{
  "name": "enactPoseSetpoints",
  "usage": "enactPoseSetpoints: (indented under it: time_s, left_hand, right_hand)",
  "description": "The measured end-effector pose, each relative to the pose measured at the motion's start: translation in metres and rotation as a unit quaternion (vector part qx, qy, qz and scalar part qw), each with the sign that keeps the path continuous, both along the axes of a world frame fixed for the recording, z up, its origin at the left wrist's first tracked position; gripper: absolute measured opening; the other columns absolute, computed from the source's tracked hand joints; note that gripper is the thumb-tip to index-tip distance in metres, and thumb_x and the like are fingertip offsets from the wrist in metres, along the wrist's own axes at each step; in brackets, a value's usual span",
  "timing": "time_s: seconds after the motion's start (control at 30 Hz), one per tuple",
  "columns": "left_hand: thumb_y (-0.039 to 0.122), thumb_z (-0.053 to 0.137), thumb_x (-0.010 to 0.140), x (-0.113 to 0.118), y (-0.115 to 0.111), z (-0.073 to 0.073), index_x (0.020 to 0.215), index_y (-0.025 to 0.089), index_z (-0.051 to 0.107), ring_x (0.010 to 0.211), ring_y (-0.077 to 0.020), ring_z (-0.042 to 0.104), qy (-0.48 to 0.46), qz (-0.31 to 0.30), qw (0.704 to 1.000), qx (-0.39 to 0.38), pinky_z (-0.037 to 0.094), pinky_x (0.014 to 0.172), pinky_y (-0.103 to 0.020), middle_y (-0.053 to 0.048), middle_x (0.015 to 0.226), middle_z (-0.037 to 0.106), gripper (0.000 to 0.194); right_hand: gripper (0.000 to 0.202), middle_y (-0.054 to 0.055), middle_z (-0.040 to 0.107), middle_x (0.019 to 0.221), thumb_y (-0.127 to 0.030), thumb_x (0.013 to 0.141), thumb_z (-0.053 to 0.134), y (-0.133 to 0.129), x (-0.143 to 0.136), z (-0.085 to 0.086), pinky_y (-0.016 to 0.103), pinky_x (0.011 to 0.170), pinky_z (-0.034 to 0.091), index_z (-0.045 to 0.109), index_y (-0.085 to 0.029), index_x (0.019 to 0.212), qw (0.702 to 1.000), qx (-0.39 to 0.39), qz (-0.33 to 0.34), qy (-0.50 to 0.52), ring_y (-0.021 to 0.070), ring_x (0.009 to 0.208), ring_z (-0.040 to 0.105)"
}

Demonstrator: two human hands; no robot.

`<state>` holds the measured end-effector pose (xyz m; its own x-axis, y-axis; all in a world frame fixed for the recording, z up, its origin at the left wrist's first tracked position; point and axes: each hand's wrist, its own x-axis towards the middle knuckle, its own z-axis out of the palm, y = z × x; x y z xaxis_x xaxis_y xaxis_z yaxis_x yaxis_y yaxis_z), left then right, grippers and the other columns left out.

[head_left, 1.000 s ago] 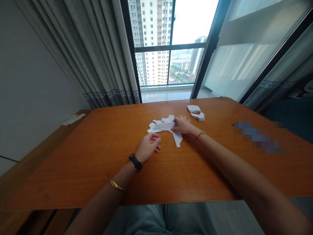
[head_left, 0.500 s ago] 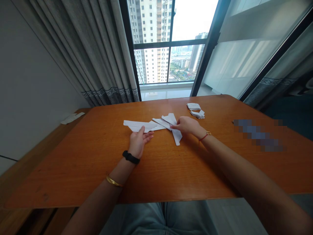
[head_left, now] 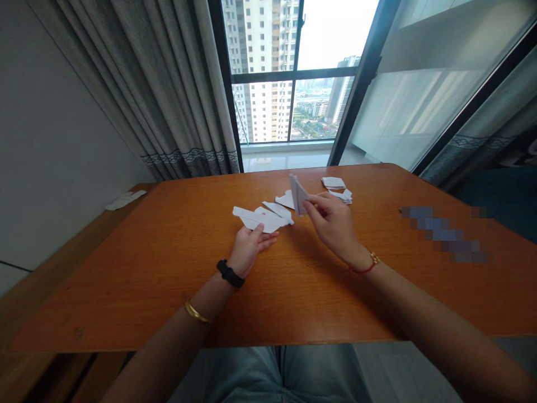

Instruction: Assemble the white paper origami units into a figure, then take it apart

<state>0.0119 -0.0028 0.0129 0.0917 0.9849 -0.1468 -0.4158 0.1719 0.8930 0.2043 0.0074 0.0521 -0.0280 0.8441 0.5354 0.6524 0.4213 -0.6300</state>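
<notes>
My left hand (head_left: 246, 247), palm turned up, has its thumb over a long folded white paper piece (head_left: 260, 220) and its fingers beneath. My right hand (head_left: 335, 229) pinches another folded paper piece (head_left: 298, 196) between thumb and fingers, upright and raised off the table. Behind and between the hands lie more folded white paper (head_left: 277, 209) and a further paper piece (head_left: 285, 198), partly covered by the raised one. Just beyond my right hand, a small pile of folded paper (head_left: 346, 196) is partly hidden by the knuckles.
A neat stack of folded paper (head_left: 333, 183) sits near the far edge of the wooden table (head_left: 146, 268). At the right, a blurred-out object (head_left: 440, 232) lies on the tabletop. White paper or cloth (head_left: 125, 200) rests on the ledge at left. Curtains and a window stand behind.
My right hand has picked up a folded paper piece from the table and raised it upright. My left hand has shifted right and slightly down with its paper.
</notes>
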Motion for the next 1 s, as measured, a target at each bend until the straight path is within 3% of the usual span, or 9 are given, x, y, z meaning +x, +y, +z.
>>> enactPoseSetpoints:
  time_s: [0.07, 0.2, 0.3, 0.4, 0.5, 0.67, 0.77, 0.87, 1.0]
  left_hand:
    - [0.025, 0.061, 0.081, 0.004, -0.006, -0.001, 0.109, 0.016, 0.055, 0.086, -0.0177, 0.068, 0.006, -0.044, 0.999, 0.011, 0.054, 0.076, -0.029, -0.01, 0.105, 0.067, 0.03]
    - [0.016, 0.067, 0.069, 0.008, -0.015, -0.003, 0.102, 0.016, 0.058, 0.085, -0.0178, 0.066, 0.011, -0.129, 0.991, 0.033, 0.053, 0.068, -0.024, -0.006, 0.093, 0.068, 0.035]
    - [0.018, 0.062, 0.068, 0.008, -0.016, -0.004, 0.098, 0.015, 0.057, 0.083, -0.0179, 0.065, -0.01, -0.129, 0.991, 0.04, 0.052, 0.066, -0.024, -0.006, 0.09, 0.068, 0.03]
    - [0.023, 0.056, 0.078, 0.007, -0.012, -0.004, 0.102, 0.014, 0.054, 0.079, -0.0182, 0.067, -0.017, -0.057, 0.998, 0.017, 0.054, 0.067, -0.029, -0.008, 0.094, 0.068, 0.025]
    - [0.021, 0.049, 0.084, 0.004, -0.005, -0.001, 0.098, 0.013, 0.05, 0.076, -0.0197, 0.069, -0.019, 0.039, 0.999, -0.011, 0.055, 0.064, -0.03, -0.01, 0.094, 0.067, 0.016]
    - [0.019, 0.042, 0.088, -0.005, 0.005, 0.002, 0.093, 0.014, 0.046, 0.076, -0.0209, 0.07, -0.045, 0.13, 0.99, -0.017, 0.055, 0.062, -0.029, -0.009, 0.089, 0.066, 0.008]
    - [0.019, 0.042, 0.087, -0.008, 0.008, 0.0, 0.095, 0.014, 0.046, 0.076, -0.0218, 0.071, -0.058, 0.136, 0.989, -0.014, 0.055, 0.062, -0.029, -0.009, 0.088, 0.065, 0.01]
    - [0.018, 0.041, 0.086, -0.008, 0.008, -0.001, 0.096, 0.013, 0.048, 0.076, -0.0214, 0.07, -0.064, 0.13, 0.989, -0.011, 0.055, 0.062, -0.029, -0.01, 0.089, 0.066, 0.014]
    - [0.017, 0.042, 0.085, -0.005, 0.005, 0.0, 0.096, 0.012, 0.051, 0.075, -0.0212, 0.07, -0.065, 0.11, 0.991, -0.028, 0.055, 0.061, -0.029, -0.011, 0.091, 0.067, 0.015]
  right_hand:
    - [0.032, 0.008, 0.06, 0.089, -0.035, 0.092, 0.042, -0.011, -0.017, -0.004, 0.03, 0.074, 0.042, 0.065, -0.026, 0.112, 0.995, 0.046, 0.026, -0.088, 0.0205, 0.081, 0.055]
    - [0.034, 0.011, 0.061, 0.092, -0.031, 0.093, 0.04, -0.027, -0.044, -0.023, 0.029, 0.071, 0.041, 0.061, -0.025, 0.119, 0.969, 0.009, 0.107, -0.223, 0.0209, 0.083, 0.055]
    - [0.036, 0.011, 0.062, 0.097, -0.025, 0.091, 0.041, -0.029, -0.049, -0.028, 0.03, 0.073, 0.043, 0.059, -0.02, 0.122, 0.97, -0.023, 0.148, -0.192, 0.0215, 0.086, 0.056]
    - [0.033, 0.007, 0.066, 0.093, -0.025, 0.089, 0.042, -0.009, -0.04, -0.021, 0.028, 0.074, 0.044, 0.065, -0.021, 0.113, 0.977, -0.081, 0.186, -0.067, 0.0185, 0.084, 0.059]
    - [0.034, 0.005, 0.069, 0.085, -0.031, 0.089, 0.041, 0.031, -0.023, -0.012, 0.026, 0.065, 0.044, 0.068, -0.017, 0.105, 0.984, -0.155, 0.092, 0.005, 0.0167, 0.074, 0.061]
    - [0.022, 0.011, 0.07, 0.087, -0.035, 0.079, 0.059, 0.075, -0.018, -0.021, 0.028, 0.066, 0.043, 0.071, -0.017, 0.081, 0.94, -0.208, 0.013, -0.272, 0.0226, 0.079, 0.063]
    - [0.019, 0.018, 0.068, 0.097, -0.028, 0.078, 0.059, 0.071, -0.027, -0.031, 0.031, 0.074, 0.043, 0.07, -0.014, 0.084, 0.932, -0.193, 0.004, -0.307, 0.0279, 0.091, 0.061]
    - [0.026, 0.017, 0.068, 0.097, -0.023, 0.084, 0.049, 0.058, -0.025, -0.031, 0.032, 0.075, 0.044, 0.067, -0.014, 0.101, 0.937, -0.174, -0.019, -0.302, 0.0262, 0.09, 0.062]
    - [0.035, 0.008, 0.068, 0.083, -0.02, 0.083, 0.044, 0.041, -0.006, -0.012, 0.028, 0.064, 0.045, 0.063, -0.017, 0.112, 0.986, -0.108, -0.055, -0.119, 0.0191, 0.072, 0.062]
